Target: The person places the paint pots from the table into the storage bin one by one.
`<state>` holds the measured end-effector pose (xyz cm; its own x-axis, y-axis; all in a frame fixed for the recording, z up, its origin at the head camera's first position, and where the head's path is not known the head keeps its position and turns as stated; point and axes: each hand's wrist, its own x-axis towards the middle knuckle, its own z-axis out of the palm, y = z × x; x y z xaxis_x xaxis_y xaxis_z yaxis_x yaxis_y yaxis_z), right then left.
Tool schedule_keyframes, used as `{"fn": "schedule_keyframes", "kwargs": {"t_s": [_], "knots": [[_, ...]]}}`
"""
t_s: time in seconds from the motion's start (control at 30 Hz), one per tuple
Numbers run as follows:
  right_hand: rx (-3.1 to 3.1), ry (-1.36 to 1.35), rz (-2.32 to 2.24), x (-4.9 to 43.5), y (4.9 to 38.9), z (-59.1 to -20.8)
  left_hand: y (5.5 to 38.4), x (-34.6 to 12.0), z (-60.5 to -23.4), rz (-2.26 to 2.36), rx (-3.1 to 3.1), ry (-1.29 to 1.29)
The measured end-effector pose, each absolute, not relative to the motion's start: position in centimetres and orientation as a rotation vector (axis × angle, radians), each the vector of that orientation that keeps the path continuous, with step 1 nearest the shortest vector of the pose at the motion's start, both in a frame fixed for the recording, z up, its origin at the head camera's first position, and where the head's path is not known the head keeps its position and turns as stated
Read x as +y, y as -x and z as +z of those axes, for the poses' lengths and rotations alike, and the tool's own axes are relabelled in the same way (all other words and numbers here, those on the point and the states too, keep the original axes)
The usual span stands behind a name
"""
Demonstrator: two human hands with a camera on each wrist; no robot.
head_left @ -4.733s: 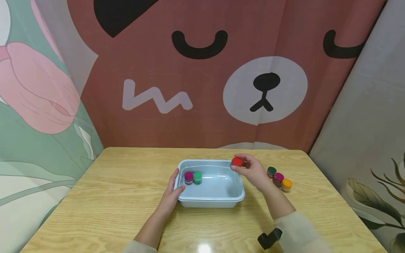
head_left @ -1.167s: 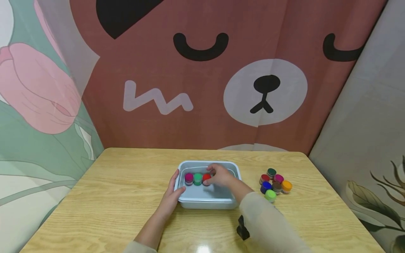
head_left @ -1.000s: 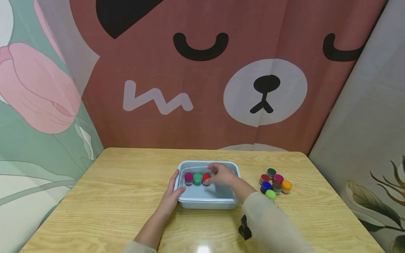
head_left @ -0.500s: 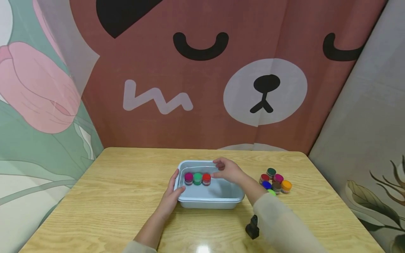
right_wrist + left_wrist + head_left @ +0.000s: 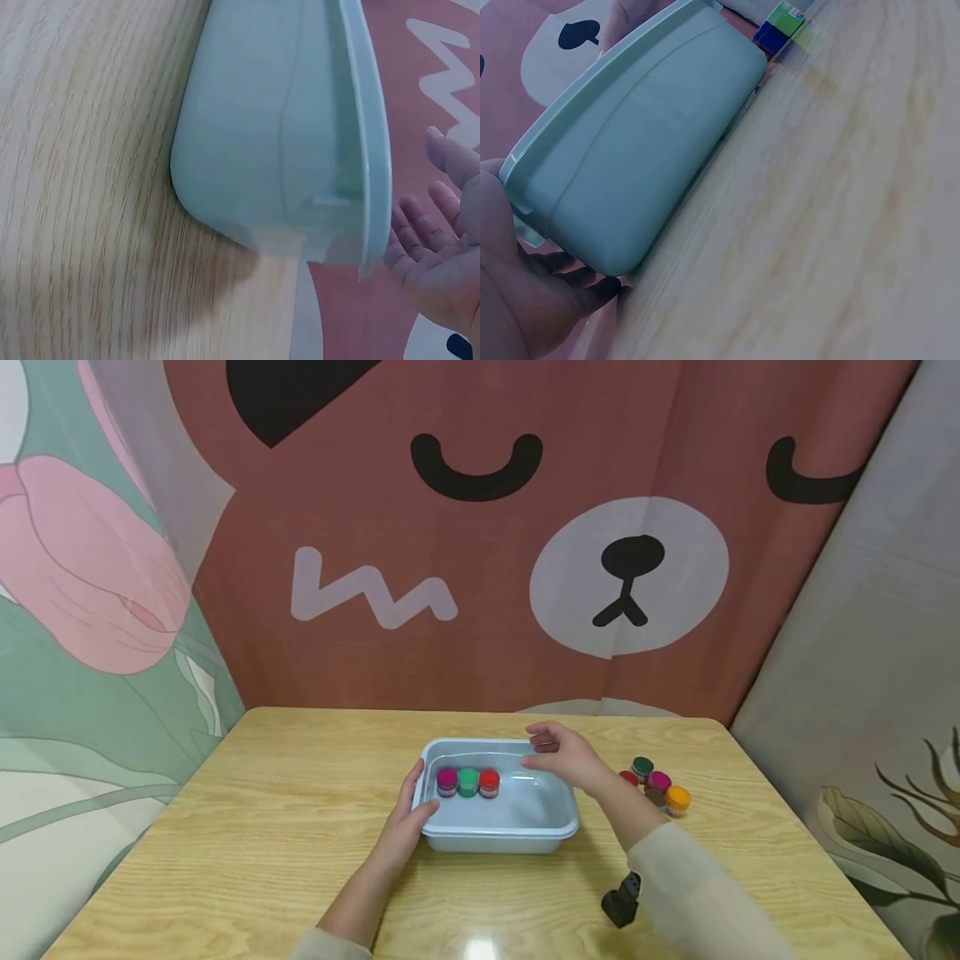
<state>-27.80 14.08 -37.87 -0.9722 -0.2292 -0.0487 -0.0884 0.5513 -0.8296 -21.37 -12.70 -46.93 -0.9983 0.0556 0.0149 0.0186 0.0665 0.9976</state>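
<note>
My left hand (image 5: pixel 401 831) holds the left end of a light-blue plastic tub (image 5: pixel 498 833), thumb over the rim. In the left wrist view its fingers curl round the tub's end (image 5: pixel 645 142). Inside, a small jar with a purple lid (image 5: pixel 447 781), one with a green lid (image 5: pixel 468 781) and one with a red lid (image 5: pixel 489 782) stand upright in a row at the left. My right hand (image 5: pixel 572 760) hovers over the right back rim with nothing in it, fingers apart and loosely bent. The right wrist view shows those fingers (image 5: pixel 442 232) beside the tub's rim.
Right of the tub, several small jars stand in a cluster, including a dark green lid (image 5: pixel 642 767), a magenta lid (image 5: pixel 660 781) and an orange lid (image 5: pixel 678 799). My right forearm hides part of it. A blue jar (image 5: pixel 769 37) shows in the left wrist view.
My right hand has put the red-lidded jar down beside the green-lidded one, let go, and drawn back right and up to the rim. My left hand keeps its hold on the tub.
</note>
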Motion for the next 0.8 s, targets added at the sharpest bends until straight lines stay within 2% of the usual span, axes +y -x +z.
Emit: {"fn": "schedule_keyframes", "kwargs": {"t_s": [0.8], "knots": [[2.686,0.219,-1.549,21.7,24.9,-37.8,21.1,-12.6,-46.7,2.103,2.266,-0.051]]}}
